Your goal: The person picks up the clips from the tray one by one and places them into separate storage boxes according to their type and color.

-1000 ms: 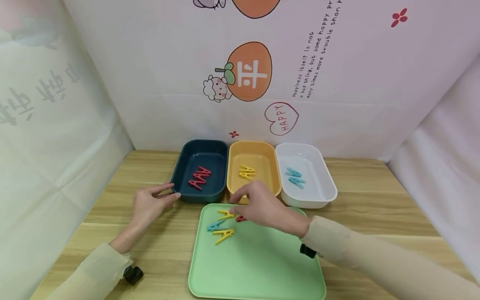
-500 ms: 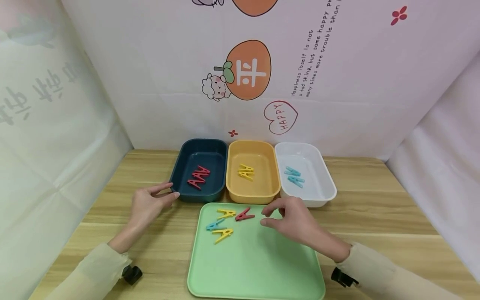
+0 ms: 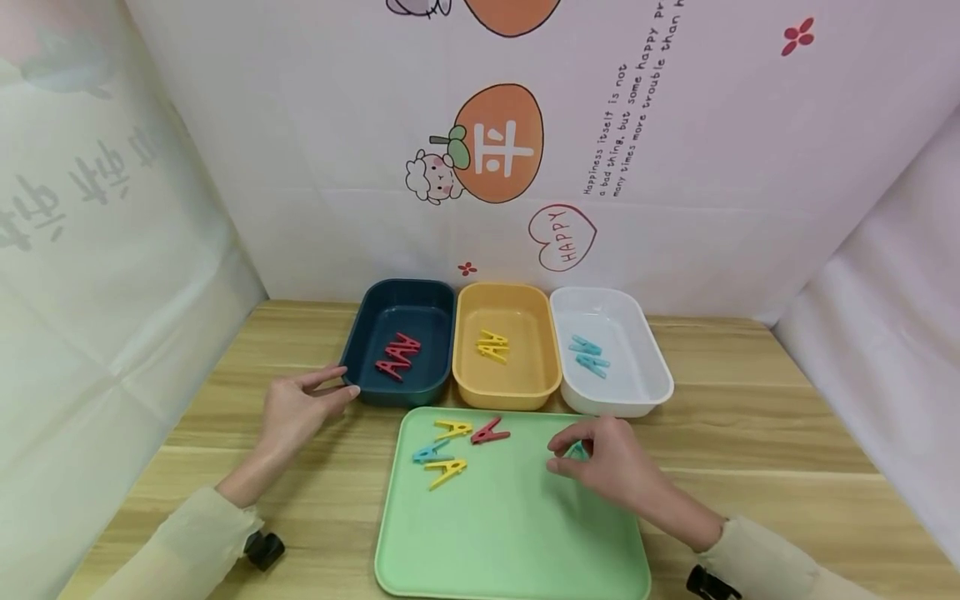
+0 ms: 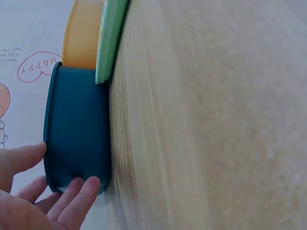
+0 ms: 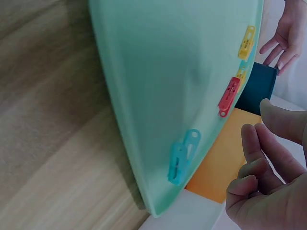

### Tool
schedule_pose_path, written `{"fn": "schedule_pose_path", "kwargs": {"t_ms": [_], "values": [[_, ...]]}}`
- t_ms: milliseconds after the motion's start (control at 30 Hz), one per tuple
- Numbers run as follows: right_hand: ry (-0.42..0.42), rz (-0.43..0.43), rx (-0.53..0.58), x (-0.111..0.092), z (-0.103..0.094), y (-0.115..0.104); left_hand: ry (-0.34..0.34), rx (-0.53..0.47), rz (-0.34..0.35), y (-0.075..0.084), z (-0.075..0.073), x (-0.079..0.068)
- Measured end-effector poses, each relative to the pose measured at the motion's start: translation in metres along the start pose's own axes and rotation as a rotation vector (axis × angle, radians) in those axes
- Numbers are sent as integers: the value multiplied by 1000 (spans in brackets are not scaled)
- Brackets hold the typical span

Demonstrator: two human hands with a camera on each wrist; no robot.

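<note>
My left hand point(image 3: 298, 408) touches the near left corner of the dark blue box point(image 3: 441, 390) with nearly straight fingers. Inside that box lie several red clothespins point(image 3: 397, 356). Over the right side of the green tray point(image 3: 510, 533) hovers my right hand point(image 3: 617, 465), its fingers bent with a gap to the thumb and nothing held. Beside it a light blue clothespin point(image 5: 178, 160) lies on the tray, mostly hidden in the head view. At the tray's far left are two yellow clothespins point(image 3: 447, 472), a red clothespin point(image 3: 489, 431) and another light blue clothespin point(image 3: 432, 452).
A yellow box point(image 3: 507, 400) with yellow clothespins point(image 3: 492, 344) stands right of the dark blue one. Beside it, a white box point(image 3: 637, 367) contains light blue clothespins point(image 3: 591, 356). A printed cloth point(image 3: 337, 167) hangs behind the wooden table point(image 3: 750, 433).
My right hand has moved right across the tray from the clothespins at its far left, uncovering the red one. My left hand has stayed at the dark blue box.
</note>
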State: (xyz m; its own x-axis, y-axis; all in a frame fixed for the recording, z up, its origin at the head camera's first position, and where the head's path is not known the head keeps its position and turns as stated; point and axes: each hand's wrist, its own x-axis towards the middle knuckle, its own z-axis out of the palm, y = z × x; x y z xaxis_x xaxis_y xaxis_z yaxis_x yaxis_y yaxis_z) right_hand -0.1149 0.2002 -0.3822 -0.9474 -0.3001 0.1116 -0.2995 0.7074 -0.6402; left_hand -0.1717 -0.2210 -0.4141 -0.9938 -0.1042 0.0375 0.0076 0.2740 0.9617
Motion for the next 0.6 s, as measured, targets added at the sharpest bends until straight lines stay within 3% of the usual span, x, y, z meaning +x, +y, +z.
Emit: {"fn": "schedule_pose_path", "kwargs": {"t_ms": [400, 600], "values": [[-41, 47, -9, 6, 12, 5, -6, 13, -7, 0, 1, -1], [-53, 11, -30, 19, 18, 1, -1, 13, -11, 0, 1, 0]]}}
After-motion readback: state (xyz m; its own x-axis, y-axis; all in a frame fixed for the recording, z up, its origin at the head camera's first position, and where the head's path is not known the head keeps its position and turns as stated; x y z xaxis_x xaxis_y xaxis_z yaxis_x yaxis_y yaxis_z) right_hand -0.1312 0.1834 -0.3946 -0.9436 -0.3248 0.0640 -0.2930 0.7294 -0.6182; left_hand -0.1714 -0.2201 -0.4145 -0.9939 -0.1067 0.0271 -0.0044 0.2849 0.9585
